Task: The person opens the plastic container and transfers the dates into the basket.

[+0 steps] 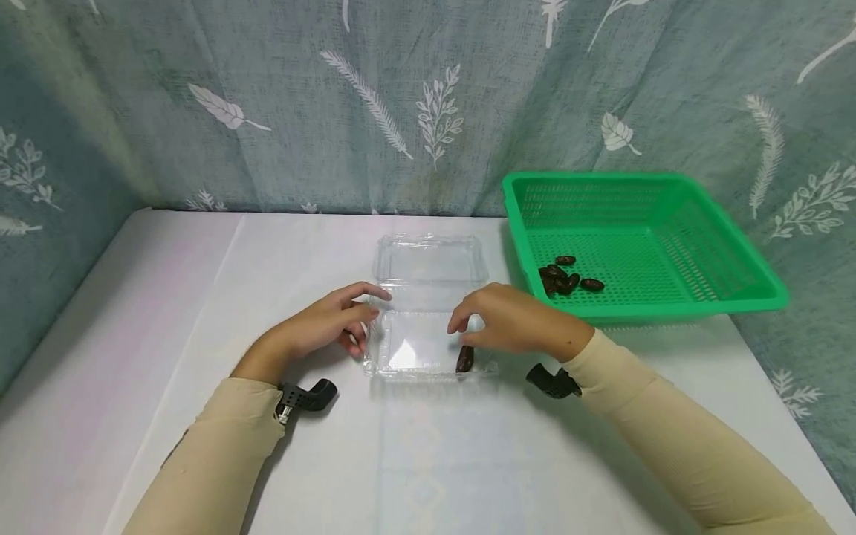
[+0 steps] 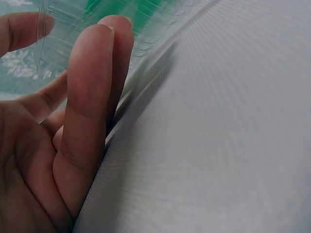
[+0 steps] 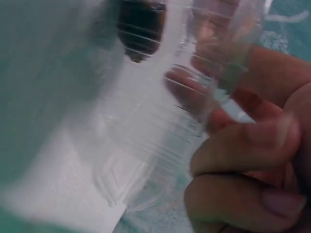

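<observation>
A clear plastic clamshell box (image 1: 414,374) lies open on the table, its lid (image 1: 431,260) folded back to the far side. One dark brown date (image 1: 464,360) sits inside, near the right end of the base; through the clear wall it also shows in the right wrist view. At the box's left edge is my left hand (image 1: 328,323), thumb and forefinger against the rim, other fingers loosely bent. My right hand (image 1: 504,318) is over the right side, just beyond the date, fingers loosely curved with nothing visible between them. In the right wrist view the date (image 3: 141,31) is apart from the fingers.
At the back right stands a green plastic basket (image 1: 669,306), with several dates (image 1: 562,279) gathered in its near left corner. A white cloth covers the table (image 1: 321,475). A patterned grey-green curtain (image 1: 281,171) hangs behind. Each wrist wears a black camera mount.
</observation>
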Demonstrator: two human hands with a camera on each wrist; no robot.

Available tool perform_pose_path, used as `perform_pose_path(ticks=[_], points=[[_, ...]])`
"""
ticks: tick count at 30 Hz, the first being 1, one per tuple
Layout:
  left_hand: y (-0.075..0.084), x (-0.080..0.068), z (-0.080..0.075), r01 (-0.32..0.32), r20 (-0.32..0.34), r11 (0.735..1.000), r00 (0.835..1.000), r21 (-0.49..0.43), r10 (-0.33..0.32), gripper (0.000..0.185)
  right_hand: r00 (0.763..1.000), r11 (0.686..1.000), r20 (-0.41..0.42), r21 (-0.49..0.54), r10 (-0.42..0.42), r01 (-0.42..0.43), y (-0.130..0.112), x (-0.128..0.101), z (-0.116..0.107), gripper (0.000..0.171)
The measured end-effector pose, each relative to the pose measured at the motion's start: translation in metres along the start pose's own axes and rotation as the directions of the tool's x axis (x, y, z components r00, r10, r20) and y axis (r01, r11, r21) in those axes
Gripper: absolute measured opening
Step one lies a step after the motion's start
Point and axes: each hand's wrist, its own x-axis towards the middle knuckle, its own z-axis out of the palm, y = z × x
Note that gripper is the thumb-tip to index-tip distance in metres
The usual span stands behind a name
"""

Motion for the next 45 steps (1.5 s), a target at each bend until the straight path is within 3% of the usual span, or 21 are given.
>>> perform_pose_path(ticks=[10,16,22,30,45], points=[[0.001,0.001,0.0,0.0,0.021,1.0,1.0,-0.022,0.001,0.042,0.99,0.99,0.069,0.066,0.121,-0.126,-0.001,-0.005,0.004,0.023],[0.001,0.001,-0.001,0.001,0.012,1.0,1.0,-0.026,0.0,0.042,0.997,0.996,0.039,0.041,0.073,-0.075,0.004,-0.002,0.014,0.019],[0.001,0.0,-0.001,0.007,0.014,1.0,1.0,-0.027,-0.007,0.042,0.998,0.997,0.064,0.071,0.022,-0.027,0.006,-0.002,0.018,0.019],[0.001,-0.001,0.0,0.001,0.013,1.0,1.0,-0.03,-0.001,0.043,0.995,0.996,0.098,0.082,0.029,-0.037,0.007,-0.003,0.018,0.029],[0.004,0.0,-0.002,0.01,0.014,1.0,1.0,-0.009,-0.01,0.042,0.997,0.996,0.081,0.088,0.011,-0.019,0.007,0.001,0.02,0.011]])
